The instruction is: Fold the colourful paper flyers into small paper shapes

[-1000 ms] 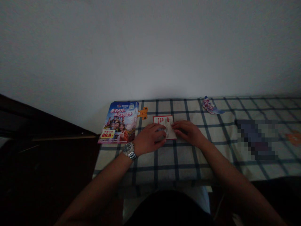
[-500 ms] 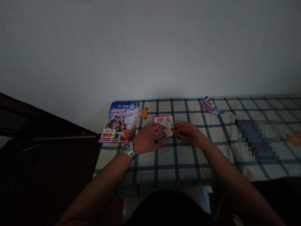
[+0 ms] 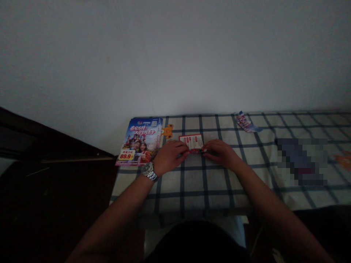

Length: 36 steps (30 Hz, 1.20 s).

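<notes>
Looking forward and down from the wearer's head.
Facing the pale wall [image 3: 175, 54] across the upper frame, taking in the checked cloth [image 3: 192, 179] at centre and right, viewing left hand [image 3: 170, 156] and right hand [image 3: 222, 153] from fairly near at mid-frame, catching dark clothing [image 3: 197, 244] at bottom centre.

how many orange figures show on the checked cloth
2: one orange figure just right of the leaflet stack, another by the picture's right edge. Others may be hidden under the stack or the small paper.
</notes>
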{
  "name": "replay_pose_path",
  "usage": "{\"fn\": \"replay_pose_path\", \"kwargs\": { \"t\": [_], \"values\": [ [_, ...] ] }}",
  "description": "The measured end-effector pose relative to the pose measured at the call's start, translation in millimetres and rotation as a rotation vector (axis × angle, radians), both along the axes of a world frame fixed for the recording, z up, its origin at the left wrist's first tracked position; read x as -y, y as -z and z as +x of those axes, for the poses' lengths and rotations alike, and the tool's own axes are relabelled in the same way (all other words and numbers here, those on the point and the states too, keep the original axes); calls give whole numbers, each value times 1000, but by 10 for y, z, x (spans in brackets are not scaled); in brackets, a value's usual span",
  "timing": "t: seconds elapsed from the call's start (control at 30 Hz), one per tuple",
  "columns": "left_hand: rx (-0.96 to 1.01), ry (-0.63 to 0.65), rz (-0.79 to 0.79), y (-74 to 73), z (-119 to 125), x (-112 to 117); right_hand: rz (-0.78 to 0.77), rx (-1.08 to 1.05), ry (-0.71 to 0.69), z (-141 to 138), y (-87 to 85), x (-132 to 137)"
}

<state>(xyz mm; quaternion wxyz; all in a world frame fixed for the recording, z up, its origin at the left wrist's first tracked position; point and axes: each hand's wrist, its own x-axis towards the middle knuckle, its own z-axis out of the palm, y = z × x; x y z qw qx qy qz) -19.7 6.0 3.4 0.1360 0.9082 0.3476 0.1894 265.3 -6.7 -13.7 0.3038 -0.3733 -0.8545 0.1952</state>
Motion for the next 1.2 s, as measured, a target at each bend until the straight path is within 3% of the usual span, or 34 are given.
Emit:
{"fn": "replay_pose_path", "kwargs": {
  "t": [0.5, 0.73, 1.2],
  "values": [
    [-5, -174, -21, -29, 50, 23, -31, 82, 228, -99, 79, 1],
    [-25, -246, -27, -27, 102, 36, -36, 94, 246, -111, 82, -2],
    [126, -256, -85, 68, 145, -31, -155, 102, 316, -219, 8, -5]
  ]
}}
